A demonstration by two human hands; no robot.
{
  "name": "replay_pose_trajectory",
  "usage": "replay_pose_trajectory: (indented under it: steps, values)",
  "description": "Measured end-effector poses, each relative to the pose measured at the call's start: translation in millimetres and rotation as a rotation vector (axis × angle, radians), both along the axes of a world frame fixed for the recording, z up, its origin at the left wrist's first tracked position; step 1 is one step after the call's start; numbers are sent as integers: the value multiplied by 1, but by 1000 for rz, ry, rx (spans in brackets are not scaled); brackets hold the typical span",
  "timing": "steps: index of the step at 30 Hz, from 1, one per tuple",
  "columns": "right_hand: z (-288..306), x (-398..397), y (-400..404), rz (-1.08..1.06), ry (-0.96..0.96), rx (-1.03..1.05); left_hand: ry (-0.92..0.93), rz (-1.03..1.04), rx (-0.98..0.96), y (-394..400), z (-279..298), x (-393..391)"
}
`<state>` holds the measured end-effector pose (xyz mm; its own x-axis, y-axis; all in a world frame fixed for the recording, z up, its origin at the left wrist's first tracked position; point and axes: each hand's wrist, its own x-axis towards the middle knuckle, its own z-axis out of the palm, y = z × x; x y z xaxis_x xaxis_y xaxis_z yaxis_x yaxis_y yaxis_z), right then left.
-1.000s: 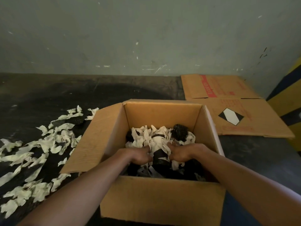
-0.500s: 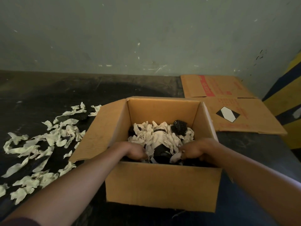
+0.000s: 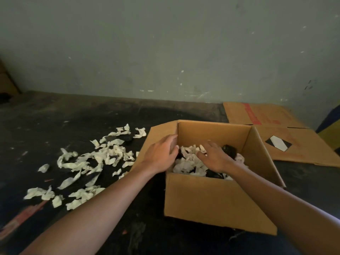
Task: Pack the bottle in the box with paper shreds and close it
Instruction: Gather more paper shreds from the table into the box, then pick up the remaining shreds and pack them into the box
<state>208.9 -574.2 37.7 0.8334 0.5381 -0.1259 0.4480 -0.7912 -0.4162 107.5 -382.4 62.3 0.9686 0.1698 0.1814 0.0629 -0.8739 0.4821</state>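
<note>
An open cardboard box [image 3: 211, 199] stands on the dark floor, its flaps spread outward. White paper shreds [image 3: 187, 162] and dark pieces fill its inside; a dark knobbly lump [image 3: 229, 150] shows at the back right. The bottle itself is hidden under the shreds. My left hand [image 3: 161, 153] hovers over the box's left wall with fingers spread, holding nothing. My right hand [image 3: 214, 156] is flat and open over the shreds in the middle of the box.
Many loose white shreds [image 3: 95, 162] lie scattered on the floor left of the box. A flattened cardboard sheet [image 3: 294, 144] with a black-and-white diamond lies at the back right. A grey-green wall [image 3: 165, 52] closes off the back.
Both hands have come up out of the shreds and opened; the left one moved to the box's left wall. The view shifted left, so the box now sits further right.
</note>
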Motion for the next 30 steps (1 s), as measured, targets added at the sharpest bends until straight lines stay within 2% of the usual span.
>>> replay_pose_trajectory:
  steps: [8, 13, 16, 19, 22, 25, 30]
  values:
    - [-5, -128, 109, 131, -201, 76, 76, 175, -28, 119, -49, -123]
    - [-48, -214, 160, 297, -232, 130, 245, 336, -120, 176, -103, -223]
    - [-89, -252, 179, 330, -119, 14, 379, 413, -190, 205, -139, -277]
    - [-125, -272, 193, 264, 63, -99, 495, 473, -219, 225, -167, -315]
    - [-152, -288, 206, 213, 164, -167, 575, 527, -212, 243, -188, -340]
    - [-169, -295, 221, 153, 179, -197, 620, 539, -163, 255, -204, -351]
    - [-185, -298, 260, 123, 100, -230, 628, 577, -62, 285, -217, -348]
